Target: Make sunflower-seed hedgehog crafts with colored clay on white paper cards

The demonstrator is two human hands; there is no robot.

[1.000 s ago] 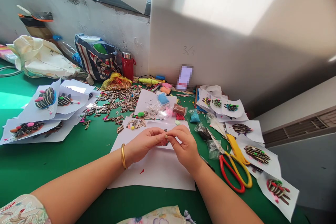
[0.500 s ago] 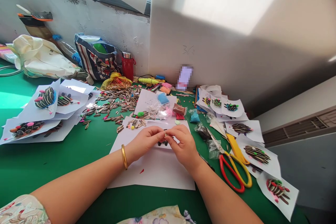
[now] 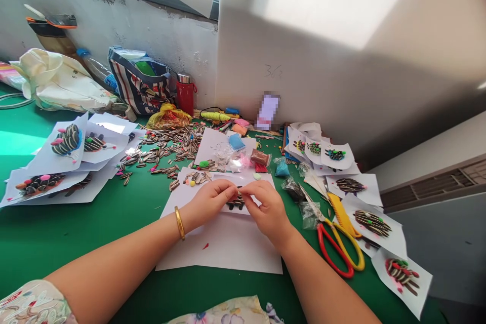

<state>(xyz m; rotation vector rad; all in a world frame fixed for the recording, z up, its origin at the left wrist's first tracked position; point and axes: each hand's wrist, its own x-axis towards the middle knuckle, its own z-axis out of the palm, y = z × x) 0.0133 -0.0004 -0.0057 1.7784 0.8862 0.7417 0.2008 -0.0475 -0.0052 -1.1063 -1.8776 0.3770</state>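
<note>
My left hand (image 3: 207, 203), with a gold bangle on its wrist, and my right hand (image 3: 268, 211) meet over a white sheet of paper (image 3: 224, 248) on the green table (image 3: 56, 233). Both pinch their fingertips together above a small cluster of striped sunflower seeds (image 3: 236, 204) stuck on a smaller paper piece. What sits between the fingertips is too small to name. Loose sunflower seeds (image 3: 167, 149) lie in a heap behind the paper.
Finished seed pictures on paper lie at the left (image 3: 64, 144) and right (image 3: 374, 224). Red and yellow scissors (image 3: 339, 248) and a yellow knife (image 3: 339, 215) lie right of my hand. Small clay bags (image 3: 260, 158), a red flask (image 3: 185, 95) and striped bag (image 3: 140, 83) stand by the wall.
My hands have stayed together, shifting slightly up and away. The seed cluster under the fingertips now shows more clearly between the two hands.
</note>
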